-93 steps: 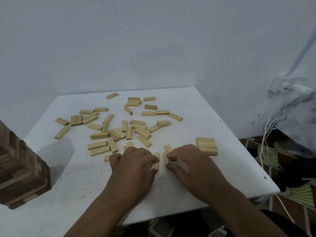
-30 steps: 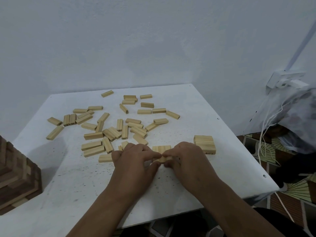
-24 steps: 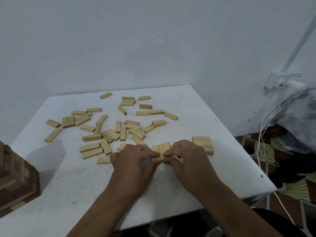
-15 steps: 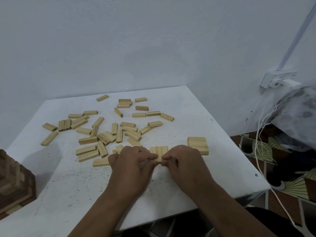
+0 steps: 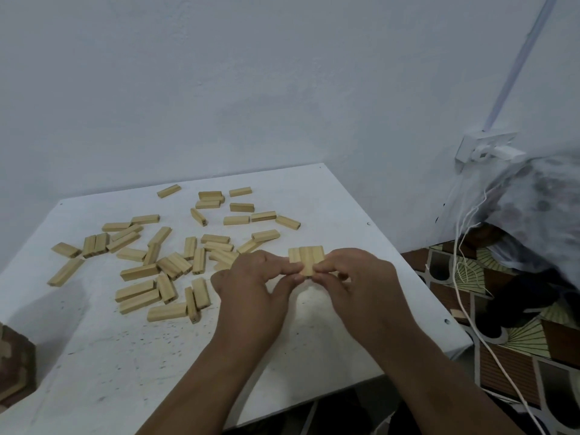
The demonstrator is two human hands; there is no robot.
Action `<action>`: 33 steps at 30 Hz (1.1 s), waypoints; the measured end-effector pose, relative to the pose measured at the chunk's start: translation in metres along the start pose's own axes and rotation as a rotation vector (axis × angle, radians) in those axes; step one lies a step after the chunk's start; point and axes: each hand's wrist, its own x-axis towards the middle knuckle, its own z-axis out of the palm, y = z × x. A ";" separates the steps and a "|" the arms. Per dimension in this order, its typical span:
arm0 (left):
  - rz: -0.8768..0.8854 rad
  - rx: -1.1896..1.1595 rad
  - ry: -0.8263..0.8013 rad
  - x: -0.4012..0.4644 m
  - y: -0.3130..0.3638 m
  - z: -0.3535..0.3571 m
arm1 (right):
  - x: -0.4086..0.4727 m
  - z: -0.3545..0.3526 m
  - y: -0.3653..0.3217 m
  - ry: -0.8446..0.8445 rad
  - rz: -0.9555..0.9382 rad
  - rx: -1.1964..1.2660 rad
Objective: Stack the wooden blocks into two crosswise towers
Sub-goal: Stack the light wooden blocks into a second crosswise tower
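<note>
3 light pine blocks (image 5: 306, 259) pressed side by side into a flat row, lengthwise pointing away from the viewer, pinched at the near end btw fingertips of both hands, near the table's right side. Can't tell if the row touches the table. Rest of the blocks (image 5: 175, 262) lie loose and scattered every which way across the left/center, a few touching or overlapping.

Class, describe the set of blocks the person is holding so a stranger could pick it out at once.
On the white table, look where the left hand and right hand meet. Pinched between them is a row of three blocks, pressed side by side. The loose blocks lie scattered, untouched.
</note>
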 end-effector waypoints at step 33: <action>-0.177 0.012 -0.175 0.006 0.017 0.033 | 0.004 -0.037 0.034 -0.124 0.299 -0.007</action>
